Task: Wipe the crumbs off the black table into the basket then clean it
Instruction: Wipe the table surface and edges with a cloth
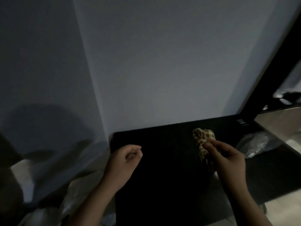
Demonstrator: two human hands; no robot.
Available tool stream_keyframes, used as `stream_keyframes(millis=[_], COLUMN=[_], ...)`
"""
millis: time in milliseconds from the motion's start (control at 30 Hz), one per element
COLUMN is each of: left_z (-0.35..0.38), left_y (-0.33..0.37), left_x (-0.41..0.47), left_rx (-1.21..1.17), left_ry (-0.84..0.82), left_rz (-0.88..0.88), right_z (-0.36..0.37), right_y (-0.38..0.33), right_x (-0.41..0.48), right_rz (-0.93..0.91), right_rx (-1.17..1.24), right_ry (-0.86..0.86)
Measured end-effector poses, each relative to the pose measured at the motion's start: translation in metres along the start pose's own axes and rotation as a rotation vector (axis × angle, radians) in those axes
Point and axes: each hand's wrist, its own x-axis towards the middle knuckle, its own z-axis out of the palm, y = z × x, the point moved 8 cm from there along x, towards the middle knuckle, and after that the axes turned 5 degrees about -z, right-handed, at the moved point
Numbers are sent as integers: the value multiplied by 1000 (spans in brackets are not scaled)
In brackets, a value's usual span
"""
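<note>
The black table (pixel 164 173) fills the lower middle of the dim head view, its far edge against the wall. My right hand (pixel 228 159) hovers over its right part and grips a bunched checked cloth (pixel 203 139), green and cream, which sticks up past my fingers. My left hand (pixel 126 158) hangs over the table's left edge with its fingers curled loosely and nothing in it. No crumbs can be made out on the dark surface. At the table's right side sits a dark basket (pixel 273 154) lined with a crinkled clear plastic bag (pixel 254 144).
A pale wall (pixel 162 62) rises straight behind the table. A black post (pixel 275 69) slants up at the right. Light floor (pixel 280 121) shows to the right, and pale crumpled plastic (pixel 71 203) lies low at the left.
</note>
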Motion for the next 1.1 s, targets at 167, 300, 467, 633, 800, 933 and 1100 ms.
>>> stream_keyframes(millis=[167, 300, 467, 633, 800, 933, 1100], left_z=[1, 30, 83, 147, 234, 312, 406], left_y=[44, 68, 95, 113, 136, 160, 188], left_x=[12, 5, -25, -54, -83, -113, -149], left_rx=[-25, -48, -18, -17, -31, -65, -72], left_ry=[-120, -257, -394, -493, -560, -559, -591], left_rz=[142, 169, 202, 224, 252, 261, 264], right_z=[-39, -75, -129, -197, -275, -346, -428], right_y=[-62, -83, -84, -74, -70, -62, -50], right_x=[-26, -57, -95, -118, -129, -120, -103], right_rz=[-139, -166, -159, -134, -138, -148, -139], right_rx=[-90, -157, -226, -277, -310, -319, -331], right_ry=[226, 362, 475, 589, 653, 666, 663])
